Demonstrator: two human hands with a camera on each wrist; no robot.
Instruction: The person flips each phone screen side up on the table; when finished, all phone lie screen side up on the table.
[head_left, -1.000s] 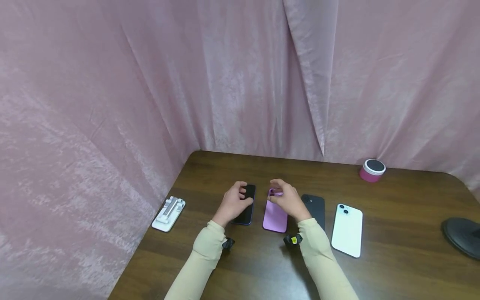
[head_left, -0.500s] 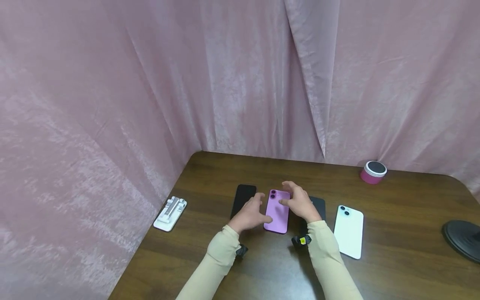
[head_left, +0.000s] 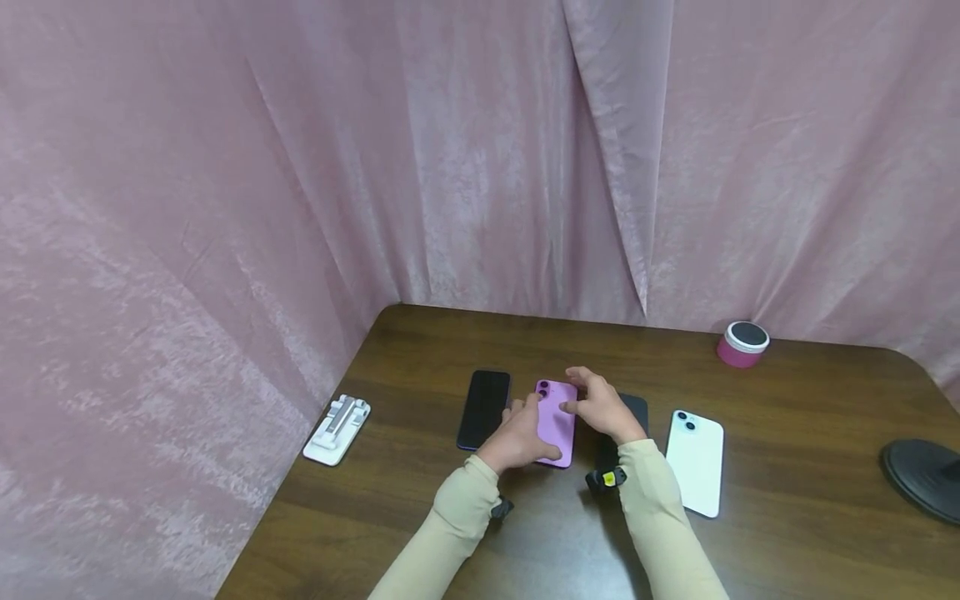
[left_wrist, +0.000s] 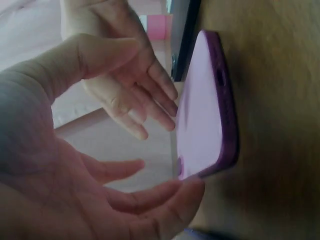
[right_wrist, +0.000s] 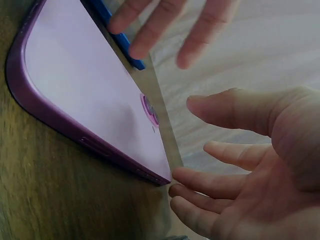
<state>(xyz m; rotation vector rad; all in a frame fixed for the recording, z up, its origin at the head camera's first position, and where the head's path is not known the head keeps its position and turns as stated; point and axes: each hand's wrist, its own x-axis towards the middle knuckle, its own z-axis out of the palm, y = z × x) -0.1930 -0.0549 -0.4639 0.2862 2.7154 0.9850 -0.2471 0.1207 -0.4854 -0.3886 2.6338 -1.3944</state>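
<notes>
A purple phone lies on the table with its back and two camera lenses facing up. Over its left side is my left hand, fingers spread and loosely bent. In the left wrist view its fingertips come close to the phone's edge; whether they touch I cannot tell. My right hand hovers by the upper right corner, thumb apart from the fingers. In the right wrist view the right fingertips are near that corner, and contact is unclear. Neither hand grips anything.
A black phone, screen up, lies left of the purple one. Partly under the right hand is a dark phone, with a white phone farther right. A white stand, a pink jar and a black round base lie around.
My left hand has moved right, from over the black phone to the purple phone. The right hand has shifted slightly right, off the purple phone's top, uncovering its lenses.
</notes>
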